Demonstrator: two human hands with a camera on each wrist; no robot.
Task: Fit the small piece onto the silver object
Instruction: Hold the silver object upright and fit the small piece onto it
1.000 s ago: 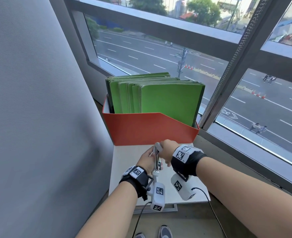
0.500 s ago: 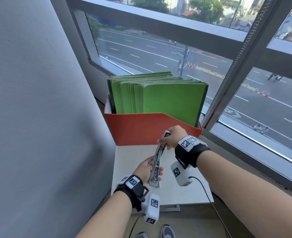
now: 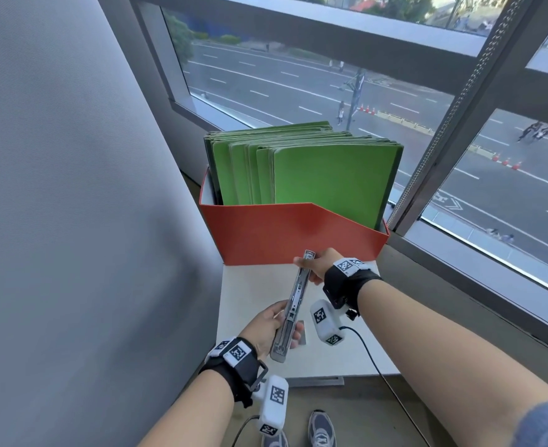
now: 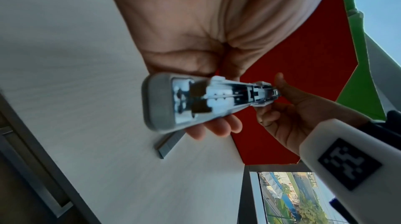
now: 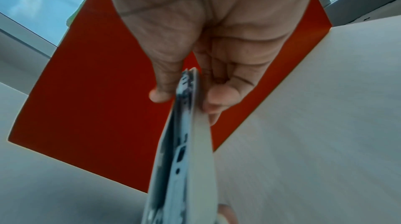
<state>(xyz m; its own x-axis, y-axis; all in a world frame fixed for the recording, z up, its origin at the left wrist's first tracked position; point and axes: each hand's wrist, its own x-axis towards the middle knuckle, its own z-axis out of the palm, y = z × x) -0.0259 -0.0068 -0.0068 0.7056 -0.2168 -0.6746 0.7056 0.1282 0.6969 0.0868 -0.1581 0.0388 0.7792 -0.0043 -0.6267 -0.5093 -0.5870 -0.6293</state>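
Held at both ends above the pale tabletop (image 3: 259, 285): long silver metal stapler, swung open (image 3: 293, 304), left hand (image 3: 267, 327) wrapped round its near end, right hand (image 3: 319, 264) pinching its far tip. Small grey staple strip (image 4: 168, 143) lies loose on the tabletop beneath, unheld. Risk: both hands occupied, so freeing one to fetch the strip may let the sprung halves snap together or twist.

Grey wall (image 3: 56, 188) on the left. Big window (image 3: 346, 91) ahead and right, dark frame (image 3: 453, 101), daylight, road (image 3: 298, 88) below outside. Pale table (image 3: 346, 356) in the corner against the sill (image 3: 479, 304). Red box (image 3: 282, 237) at the table's far edge, packed with upright green folders (image 3: 327, 179). Brownish floor (image 3: 363, 411) beneath.
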